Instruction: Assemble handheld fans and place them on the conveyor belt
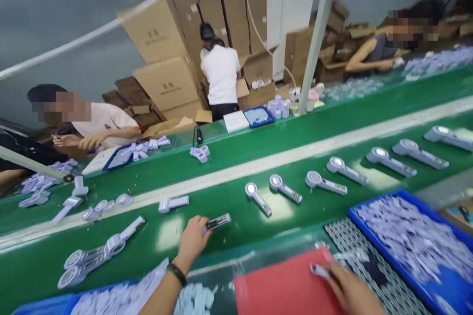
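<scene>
My left hand reaches over the green conveyor belt, its fingers closed around a lavender handheld fan body. The open handle shows dark parts inside, while the round end is hidden by my hand. My right hand is low over a red mat, pinching a small lavender plastic piece. Another lavender fan body lies just beyond my left hand. To the right, several similar bodies are laid out in a slanting row along the belt, their round heads facing up.
A blue tray of lavender pieces stands at right beside black mesh; another blue tray sits lower left. Stacked fan bodies lie on the belt at left. Across it, co-workers work near cardboard boxes. A post rises there.
</scene>
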Motion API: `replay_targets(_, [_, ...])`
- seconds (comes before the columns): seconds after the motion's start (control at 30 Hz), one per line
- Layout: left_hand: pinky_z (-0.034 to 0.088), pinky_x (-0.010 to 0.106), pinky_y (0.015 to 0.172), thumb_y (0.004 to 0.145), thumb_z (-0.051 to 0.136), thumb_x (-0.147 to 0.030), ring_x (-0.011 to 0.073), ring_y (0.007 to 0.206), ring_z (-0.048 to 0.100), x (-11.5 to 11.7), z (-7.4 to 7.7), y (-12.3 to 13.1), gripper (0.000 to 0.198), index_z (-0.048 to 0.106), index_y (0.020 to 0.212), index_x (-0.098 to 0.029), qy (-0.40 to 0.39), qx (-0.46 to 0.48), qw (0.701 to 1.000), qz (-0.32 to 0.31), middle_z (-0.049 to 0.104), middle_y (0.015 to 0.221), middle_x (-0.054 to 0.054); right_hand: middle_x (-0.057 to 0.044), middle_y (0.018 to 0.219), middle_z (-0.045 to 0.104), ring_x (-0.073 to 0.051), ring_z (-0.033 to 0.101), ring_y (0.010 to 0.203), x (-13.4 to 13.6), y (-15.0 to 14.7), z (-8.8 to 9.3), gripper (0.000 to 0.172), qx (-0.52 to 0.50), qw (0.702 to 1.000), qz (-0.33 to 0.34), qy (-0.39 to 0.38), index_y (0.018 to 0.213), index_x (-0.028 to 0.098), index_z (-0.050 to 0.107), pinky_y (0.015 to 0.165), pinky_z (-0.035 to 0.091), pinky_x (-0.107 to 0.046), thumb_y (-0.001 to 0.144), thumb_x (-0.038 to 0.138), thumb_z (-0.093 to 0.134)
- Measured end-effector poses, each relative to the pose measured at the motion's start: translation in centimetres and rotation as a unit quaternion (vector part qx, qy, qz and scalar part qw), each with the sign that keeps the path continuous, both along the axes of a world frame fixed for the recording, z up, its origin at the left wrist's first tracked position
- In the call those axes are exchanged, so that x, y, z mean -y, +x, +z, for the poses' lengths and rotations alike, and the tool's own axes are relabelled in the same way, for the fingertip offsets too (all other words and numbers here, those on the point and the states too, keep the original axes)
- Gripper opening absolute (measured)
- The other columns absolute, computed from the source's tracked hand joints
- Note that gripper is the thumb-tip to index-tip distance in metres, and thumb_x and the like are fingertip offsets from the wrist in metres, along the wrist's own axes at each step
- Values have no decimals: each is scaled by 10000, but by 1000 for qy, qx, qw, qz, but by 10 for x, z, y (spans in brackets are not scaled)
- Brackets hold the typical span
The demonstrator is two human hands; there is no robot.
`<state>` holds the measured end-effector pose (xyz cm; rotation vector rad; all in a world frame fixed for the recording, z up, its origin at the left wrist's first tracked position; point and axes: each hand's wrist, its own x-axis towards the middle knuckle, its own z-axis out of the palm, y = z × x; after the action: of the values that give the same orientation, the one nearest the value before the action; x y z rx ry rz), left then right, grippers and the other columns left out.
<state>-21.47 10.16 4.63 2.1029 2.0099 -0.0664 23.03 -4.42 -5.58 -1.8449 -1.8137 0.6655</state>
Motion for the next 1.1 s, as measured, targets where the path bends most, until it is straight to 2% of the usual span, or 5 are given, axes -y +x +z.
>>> replay_targets(0.2, [398, 352, 908, 831, 684, -336, 227, 1055, 484, 89, -31, 176, 305, 605, 1105, -227, -36, 123, 971, -202, 577, 1100, 54, -92, 1015, 650, -250, 615, 939, -3, 2, 47, 300, -21, 998, 55, -11, 1081, 211, 603, 818, 482, -377, 974, 367, 370])
replay_targets(0.33, [400, 383, 876, 836, 682, -341, 244, 1031, 464, 126, -55, 232, 282, 597, 1062, -195, -55, 108, 964, -237, 555, 1071, 66, -67, 984, 641, -225, 602, 903, 8, 4, 48, 242, -24, 994, 102, -29, 1027, 214, 606, 799, 455, -347, 982, 338, 403])
replay_targets(0.7, [380, 389, 924, 825, 692, -448, 240, 1049, 484, 141, -63, 237, 364, 619, 1085, -204, -47, 224, 952, -203, 617, 1082, 67, -73, 937, 628, -238, 590, 892, 19, -10, 19, 224, -18, 977, 206, -52, 969, 213, 632, 781, 445, -355, 946, 247, 412])
replay_targets(0.87, [390, 391, 925, 869, 646, -268, 214, 997, 534, 151, -81, 241, 152, 679, 1004, -208, -20, 277, 948, -157, 671, 979, 58, -71, 940, 637, -244, 608, 878, 15, -9, 1, 276, -94, 974, 195, -63, 930, 249, 655, 794, 469, -381, 957, 372, 410])
replay_targets(1.1, [377, 427, 1034, 732, 779, -242, 233, 1078, 525, 161, -99, 243, 221, 729, 948, -246, -17, 301, 949, -92, 676, 1008, 59, -79, 1201, 619, -285, 560, 1150, 12, -5, -44, 276, -144, 975, 143, -91, 933, 276, 691, 988, 446, -416, 858, 446, 488])
